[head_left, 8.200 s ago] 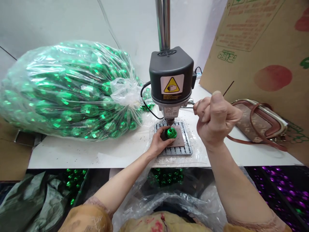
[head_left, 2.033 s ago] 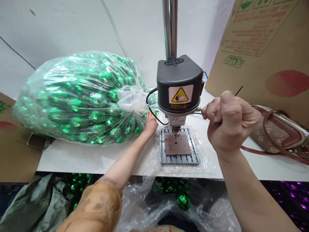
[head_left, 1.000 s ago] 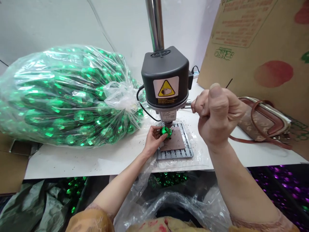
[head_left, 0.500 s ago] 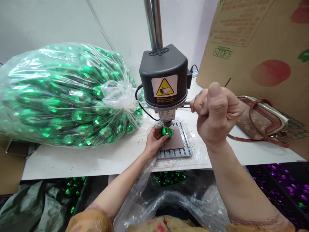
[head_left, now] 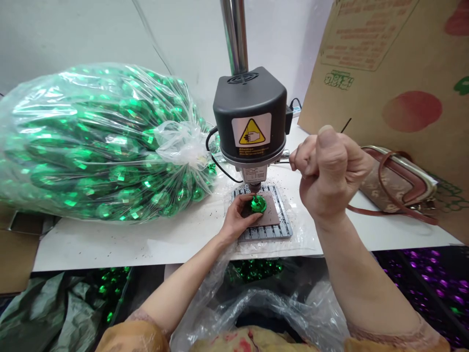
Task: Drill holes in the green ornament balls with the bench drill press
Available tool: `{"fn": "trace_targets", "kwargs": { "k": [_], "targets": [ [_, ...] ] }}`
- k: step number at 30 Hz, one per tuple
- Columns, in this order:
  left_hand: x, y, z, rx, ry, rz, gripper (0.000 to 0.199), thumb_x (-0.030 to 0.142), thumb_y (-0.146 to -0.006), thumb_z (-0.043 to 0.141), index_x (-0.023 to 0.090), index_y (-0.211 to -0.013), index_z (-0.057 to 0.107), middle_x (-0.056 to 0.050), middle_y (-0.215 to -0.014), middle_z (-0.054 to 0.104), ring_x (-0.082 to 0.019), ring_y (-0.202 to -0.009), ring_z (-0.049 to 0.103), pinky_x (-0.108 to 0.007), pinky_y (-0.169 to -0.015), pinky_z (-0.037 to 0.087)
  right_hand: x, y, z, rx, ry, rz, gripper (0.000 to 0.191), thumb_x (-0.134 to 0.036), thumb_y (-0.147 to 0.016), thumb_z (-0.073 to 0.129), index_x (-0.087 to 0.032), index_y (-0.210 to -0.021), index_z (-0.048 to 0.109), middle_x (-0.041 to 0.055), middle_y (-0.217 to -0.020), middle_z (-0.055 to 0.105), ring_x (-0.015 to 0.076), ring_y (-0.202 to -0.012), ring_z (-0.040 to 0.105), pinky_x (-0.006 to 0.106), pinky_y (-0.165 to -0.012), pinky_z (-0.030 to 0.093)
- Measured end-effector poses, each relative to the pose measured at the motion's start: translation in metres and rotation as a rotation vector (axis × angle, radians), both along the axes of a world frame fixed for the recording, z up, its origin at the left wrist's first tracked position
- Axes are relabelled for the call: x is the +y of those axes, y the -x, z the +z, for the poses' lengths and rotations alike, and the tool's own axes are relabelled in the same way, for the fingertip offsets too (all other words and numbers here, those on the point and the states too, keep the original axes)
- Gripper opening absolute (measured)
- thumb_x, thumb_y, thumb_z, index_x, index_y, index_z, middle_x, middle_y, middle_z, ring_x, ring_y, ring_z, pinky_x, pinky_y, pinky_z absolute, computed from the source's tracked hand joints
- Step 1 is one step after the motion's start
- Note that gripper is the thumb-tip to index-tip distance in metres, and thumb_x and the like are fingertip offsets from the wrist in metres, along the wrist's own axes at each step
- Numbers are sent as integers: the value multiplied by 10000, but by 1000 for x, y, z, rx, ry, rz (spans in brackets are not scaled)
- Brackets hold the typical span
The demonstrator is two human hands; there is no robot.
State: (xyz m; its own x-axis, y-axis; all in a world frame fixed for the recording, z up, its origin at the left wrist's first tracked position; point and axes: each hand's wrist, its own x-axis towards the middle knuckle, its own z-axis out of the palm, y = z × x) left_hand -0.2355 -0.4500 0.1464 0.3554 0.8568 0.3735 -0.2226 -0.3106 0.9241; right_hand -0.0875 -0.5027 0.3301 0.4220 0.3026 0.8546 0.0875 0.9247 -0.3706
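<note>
Between the thumb and fingers of my left hand (head_left: 240, 217) is a shiny green faceted ball ornament (head_left: 258, 203). A round, knob-like part of it faces up. It sits over the brown board (head_left: 271, 215) on the grey slotted base plate (head_left: 285, 227), just in front of and below the chuck (head_left: 254, 187) of a small black bench drill (head_left: 252, 112). My right hand (head_left: 330, 171) is closed in a fist around the drill's feed lever, right of the motor housing. The lever's thin dark tip (head_left: 346, 125) sticks out above the fist; its grip is hidden.
A tied clear bag (head_left: 110, 146) of green balls fills the table's left side. To the right lie a brown-strapped purse (head_left: 399, 183) and a large cardboard box (head_left: 373, 63). Dark chips dot the white table (head_left: 120, 244). Purple balls (head_left: 432, 274) show below the edge.
The green ball has come slightly toward me and right from beneath the chuck, turned so its knob-like part shows. My left hand moved with it. My right hand stays on the lever.
</note>
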Motion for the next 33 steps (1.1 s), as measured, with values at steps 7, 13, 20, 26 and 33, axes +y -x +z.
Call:
{"fn": "trace_targets", "kwargs": {
  "k": [7,13,20,26,33],
  "targets": [
    [1,2,0,16,-23,-12,489,267,-702,844,202,-1106,576,-96,-1270,603,-237,-1205,574,-413,-1072,433,3,2,-10,14,-128,45,477,-175,-887,564,-159,-476,323,-61,-429,295,30,-384,306,237,-410,260],
    [0,2,0,20,-33,-22,488,259,-710,839,208,-1117,574,-85,-1241,614,-232,-1194,575,-415,-1070,432,5,2,-18,-18,-210,30,473,-100,-868,522,-144,-472,268,-60,-422,265,21,-391,279,225,-427,251],
    [1,2,-3,19,-36,-21,502,260,-716,836,206,-1141,575,-94,-1265,601,-249,-1221,557,-444,-1091,414,7,-1,-29,-52,-273,25,455,-64,-812,530,-132,-471,237,-55,-429,300,19,-404,289,231,-458,285],
    [1,1,-3,4,-47,-21,493,252,-718,834,208,-1135,574,-93,-1266,604,-254,-1222,559,-463,-1104,399,9,-3,-38,-96,-312,12,413,-97,-812,531,-139,-495,269,-60,-448,302,28,-398,292,245,-458,296],
    [-2,0,1,17,-32,4,507,276,-698,847,194,-1113,568,-98,-1237,617,-244,-1190,578,-447,-1075,426,6,-1,-42,-68,-286,-8,476,-105,-833,547,-149,-458,256,-58,-429,325,36,-380,300,269,-463,324]
  ]
}}
